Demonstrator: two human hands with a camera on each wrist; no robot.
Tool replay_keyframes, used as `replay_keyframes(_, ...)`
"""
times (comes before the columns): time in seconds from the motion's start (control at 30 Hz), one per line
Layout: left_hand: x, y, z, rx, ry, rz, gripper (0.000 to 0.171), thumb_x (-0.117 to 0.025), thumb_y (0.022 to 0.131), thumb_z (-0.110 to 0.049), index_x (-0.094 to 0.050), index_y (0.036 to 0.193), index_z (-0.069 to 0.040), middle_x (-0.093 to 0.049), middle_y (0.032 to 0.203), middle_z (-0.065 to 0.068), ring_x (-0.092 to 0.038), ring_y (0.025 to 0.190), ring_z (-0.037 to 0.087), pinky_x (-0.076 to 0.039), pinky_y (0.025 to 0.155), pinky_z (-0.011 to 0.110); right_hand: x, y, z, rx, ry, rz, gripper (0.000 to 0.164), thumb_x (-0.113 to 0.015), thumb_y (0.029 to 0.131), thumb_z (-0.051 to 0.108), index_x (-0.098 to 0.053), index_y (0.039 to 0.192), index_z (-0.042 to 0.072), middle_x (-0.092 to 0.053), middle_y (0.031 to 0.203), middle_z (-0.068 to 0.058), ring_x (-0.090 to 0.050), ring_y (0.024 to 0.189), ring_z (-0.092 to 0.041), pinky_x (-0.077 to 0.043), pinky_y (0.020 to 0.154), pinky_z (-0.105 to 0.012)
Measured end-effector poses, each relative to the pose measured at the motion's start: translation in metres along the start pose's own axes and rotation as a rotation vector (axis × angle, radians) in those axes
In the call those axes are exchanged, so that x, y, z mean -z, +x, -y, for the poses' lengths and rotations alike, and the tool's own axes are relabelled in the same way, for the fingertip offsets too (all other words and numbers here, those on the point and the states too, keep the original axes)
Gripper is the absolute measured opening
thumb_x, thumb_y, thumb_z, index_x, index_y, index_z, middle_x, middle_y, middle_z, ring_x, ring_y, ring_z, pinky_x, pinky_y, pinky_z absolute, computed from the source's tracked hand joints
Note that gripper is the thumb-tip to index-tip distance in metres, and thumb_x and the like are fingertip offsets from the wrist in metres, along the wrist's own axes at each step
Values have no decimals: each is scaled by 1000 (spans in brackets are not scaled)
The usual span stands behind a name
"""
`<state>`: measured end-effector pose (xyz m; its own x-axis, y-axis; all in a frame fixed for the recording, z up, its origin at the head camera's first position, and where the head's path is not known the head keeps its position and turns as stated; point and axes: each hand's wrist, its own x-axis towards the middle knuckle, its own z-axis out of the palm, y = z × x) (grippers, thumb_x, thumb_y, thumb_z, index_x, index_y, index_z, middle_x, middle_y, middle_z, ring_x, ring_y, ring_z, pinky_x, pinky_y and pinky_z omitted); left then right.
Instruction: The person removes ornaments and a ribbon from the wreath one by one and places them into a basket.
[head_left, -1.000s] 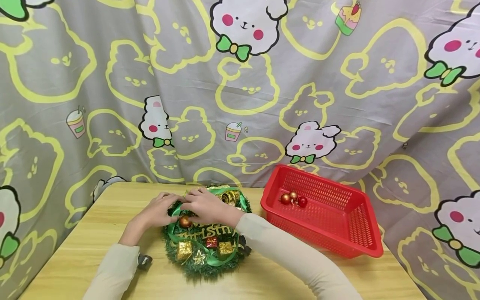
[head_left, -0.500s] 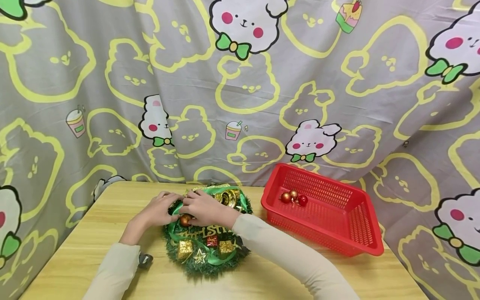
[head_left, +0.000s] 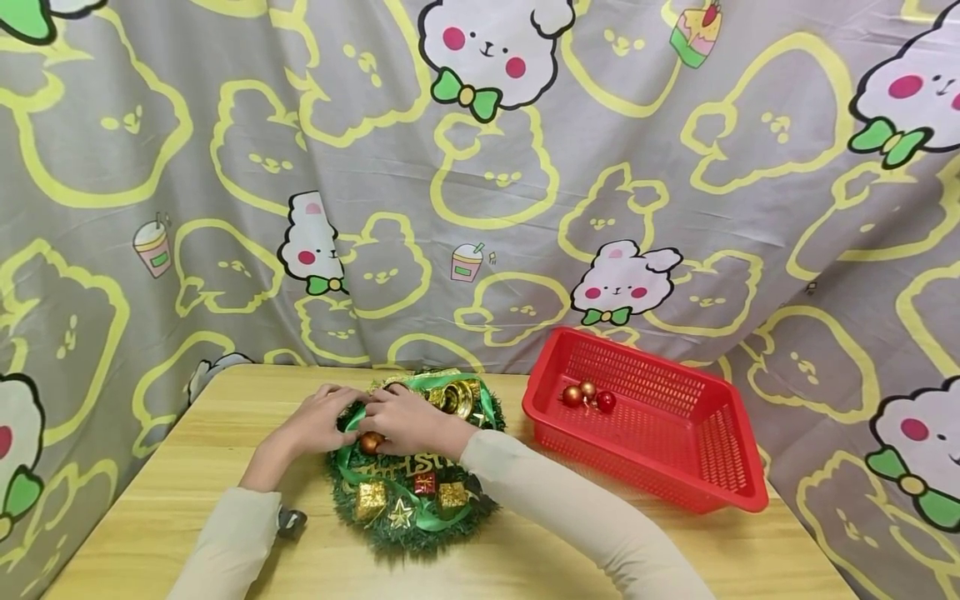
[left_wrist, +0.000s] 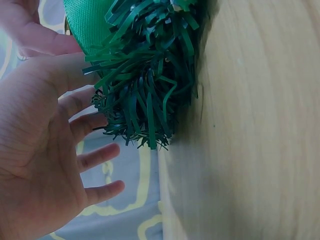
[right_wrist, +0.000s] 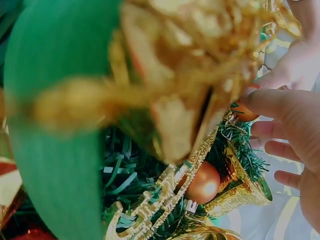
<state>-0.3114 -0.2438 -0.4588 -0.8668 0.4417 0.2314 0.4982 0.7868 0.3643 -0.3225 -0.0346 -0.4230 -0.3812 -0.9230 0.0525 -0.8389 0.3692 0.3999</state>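
Note:
A green tinsel Christmas wreath (head_left: 408,542) with ribbon, gold bells, small gift boxes and gold lettering lies on the table. My left hand (head_left: 321,418) holds its upper left edge; in the left wrist view, thumb and index finger meet the greenery while the other fingers spread loosely. Close beside it, my right hand (head_left: 408,423) pinches a copper Christmas ball (head_left: 371,442) at the wreath. The right wrist view shows my right thumb at this ball, with the left hand's fingertips just beyond. Another copper ball (right_wrist: 202,182) sits by a gold bell (right_wrist: 245,197). The ball's fastening is hidden.
A red plastic basket (head_left: 645,458) stands to the right, with two copper balls (head_left: 572,395) and a red ball (head_left: 606,402) inside. A small black object (head_left: 291,523) is by my left wrist. A patterned curtain (head_left: 480,183) hangs behind the wooden table (head_left: 172,500).
My right hand has shifted slightly left and down, closing in on the copper ball. My left hand stays nearly still at the wreath's edge.

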Motion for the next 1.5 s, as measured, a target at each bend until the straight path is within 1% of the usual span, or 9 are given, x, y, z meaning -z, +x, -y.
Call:
replay_keyframes(0.37, 1, 1, -1, 5, 0, 5, 52, -77, 88, -15, -60, 137, -10, -61, 139, 15, -45, 131, 45, -38, 101, 72, 2, 0, 3, 2, -18, -2, 28, -70, 96, 41, -71, 123, 36, -70, 114, 14, -58, 114, -11, -48, 97, -30)
replay_keyframes(0.53, 1, 0, -1, 12, -6, 10, 52, -77, 89, -16, -60, 137, -9, -60, 139, 16, -45, 131, 46, -38, 101, 73, 1, 0, 4, 4, -13, 7, 28, -70, 96, 40, -71, 123, 35, -70, 114, 14, -59, 117, -10, -48, 96, -30)
replay_keyframes(0.67, 0, 0, -1, 13, -9, 10, 53, -76, 88, -16, -60, 138, -8, -60, 139, 16, -45, 132, 46, -38, 101, 72, 0, 2, 5, 1, -17, 25, 30, -71, 95, 39, -70, 124, 35, -70, 116, 14, -58, 120, -9, -48, 96, -30)
replay_keyframes(0.87, 0, 1, 0, 14, -8, 16, 55, -78, 88, -17, -59, 139, -8, -60, 140, 16, -45, 132, 46, -39, 102, 71, -1, 4, 7, 2, -31, 48, 32, -73, 94, 40, -69, 125, 35, -70, 120, 15, -58, 118, -8, -47, 94, -28)
replay_keyframes(1.2, 0, -1, 2, 16, -8, 14, 53, -75, 88, -14, -59, 139, -8, -60, 140, 16, -44, 132, 46, -39, 101, 71, 3, 0, 4, 22, -18, -20, 31, -74, 93, 39, -70, 123, 34, -71, 118, 13, -59, 120, -9, -48, 98, -29)
replay_keyframes(1.33, 0, 0, 2, 19, -9, 18, 54, -75, 88, -14, -58, 140, -8, -59, 141, 16, -43, 133, 46, -39, 102, 71, 7, -3, 1, 27, -11, -24, 33, -75, 93, 38, -69, 125, 33, -71, 120, 13, -58, 124, -9, -47, 101, -30)
replay_keyframes(1.5, 0, 1, 1, 2, 3, 4, 49, -77, 88, -16, -61, 135, -10, -62, 138, 14, -46, 130, 45, -40, 101, 70, 11, -7, -2, 31, -11, -28, 34, -76, 92, 35, -69, 125, 31, -71, 122, 13, -59, 121, -10, -46, 104, -31)
